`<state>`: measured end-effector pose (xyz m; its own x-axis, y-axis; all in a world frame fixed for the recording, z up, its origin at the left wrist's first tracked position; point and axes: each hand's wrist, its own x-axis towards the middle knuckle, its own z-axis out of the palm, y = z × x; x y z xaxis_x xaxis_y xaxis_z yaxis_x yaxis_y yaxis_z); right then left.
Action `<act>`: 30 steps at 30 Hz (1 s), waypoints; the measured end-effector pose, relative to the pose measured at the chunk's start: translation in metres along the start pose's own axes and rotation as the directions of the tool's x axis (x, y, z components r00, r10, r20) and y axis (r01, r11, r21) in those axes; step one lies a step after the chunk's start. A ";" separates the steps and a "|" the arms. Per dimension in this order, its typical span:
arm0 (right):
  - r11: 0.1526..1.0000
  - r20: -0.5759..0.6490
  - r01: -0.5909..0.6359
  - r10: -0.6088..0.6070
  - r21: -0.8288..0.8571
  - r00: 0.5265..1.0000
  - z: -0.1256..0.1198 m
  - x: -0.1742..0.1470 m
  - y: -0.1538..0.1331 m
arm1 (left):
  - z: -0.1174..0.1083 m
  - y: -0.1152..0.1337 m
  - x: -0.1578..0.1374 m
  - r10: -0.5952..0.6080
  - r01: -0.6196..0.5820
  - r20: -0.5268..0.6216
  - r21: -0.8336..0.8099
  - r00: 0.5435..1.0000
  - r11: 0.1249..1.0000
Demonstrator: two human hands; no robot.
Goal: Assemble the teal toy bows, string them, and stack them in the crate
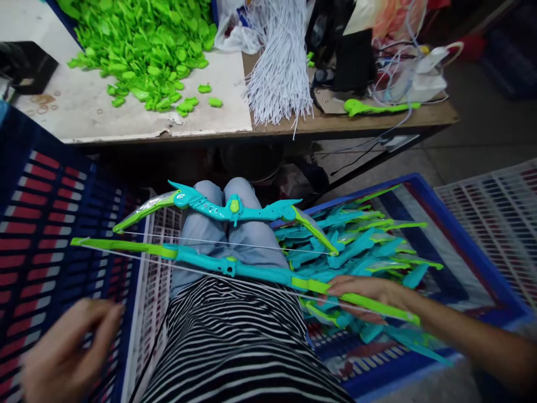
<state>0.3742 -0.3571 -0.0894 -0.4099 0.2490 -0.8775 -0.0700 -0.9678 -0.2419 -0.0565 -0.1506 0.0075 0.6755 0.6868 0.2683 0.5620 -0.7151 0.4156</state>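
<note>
Blue crate (pixel 478 249) under my right grip (pixel 369 291). That grip's closed round the held bow (pixel 260 272) by one green limb (pixel 310 284); far end hangs left, so support it. Second bow (pixel 255 214) just beyond. Left grip (pixel 71 352) blurred, can't tell. Keep string (pixel 205 272) clear.

- No word, number or brand can be read.
- On the upper bow (pixel 235 210), which is farther forward than both the left hand (pixel 71 352) and the right hand (pixel 363 294), there are small white marks.
- One mark, with curved lines, is at the joint (pixel 181 198), forward and right from the left hand; its meaning I cannot tell.
- Other white spots (pixel 213 210), forward and left from the right hand, are maybe print, maybe shine.
</note>
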 end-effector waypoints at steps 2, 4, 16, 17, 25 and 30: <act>0.995 0.052 -0.032 0.037 -0.096 0.998 -0.005 0.001 -0.025 | 0.028 0.003 -0.004 0.091 -0.093 0.075 0.028 0.993 0.995; 0.979 0.076 -0.046 0.063 -0.198 0.995 -0.007 0.002 -0.047 | 0.072 0.010 0.006 0.212 -0.226 0.148 0.084 0.966 0.970; 0.501 -0.355 0.351 -0.843 -0.791 0.403 -0.024 0.039 -0.113 | 0.158 -0.022 0.034 0.250 -0.251 0.114 0.000 0.962 0.968; 0.357 -0.273 0.317 -0.920 -0.878 0.281 -0.021 0.048 -0.120 | 0.155 -0.023 0.036 0.288 -0.288 0.074 -0.016 0.955 0.958; -0.160 0.181 0.096 -0.939 -0.983 0.293 0.020 0.112 -0.186 | 0.098 0.011 0.051 0.339 -0.336 -0.067 0.058 0.938 0.940; -0.092 0.208 0.293 -0.895 -0.952 0.395 0.010 0.108 -0.216 | 0.074 0.017 0.069 0.407 -0.398 -0.114 0.089 0.906 0.913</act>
<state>0.3362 -0.1219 -0.1274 -0.2888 0.9564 -0.0443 0.7517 0.1978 -0.6292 0.0343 -0.1249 -0.0314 0.7863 0.3467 0.5114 0.2866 -0.9380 0.1951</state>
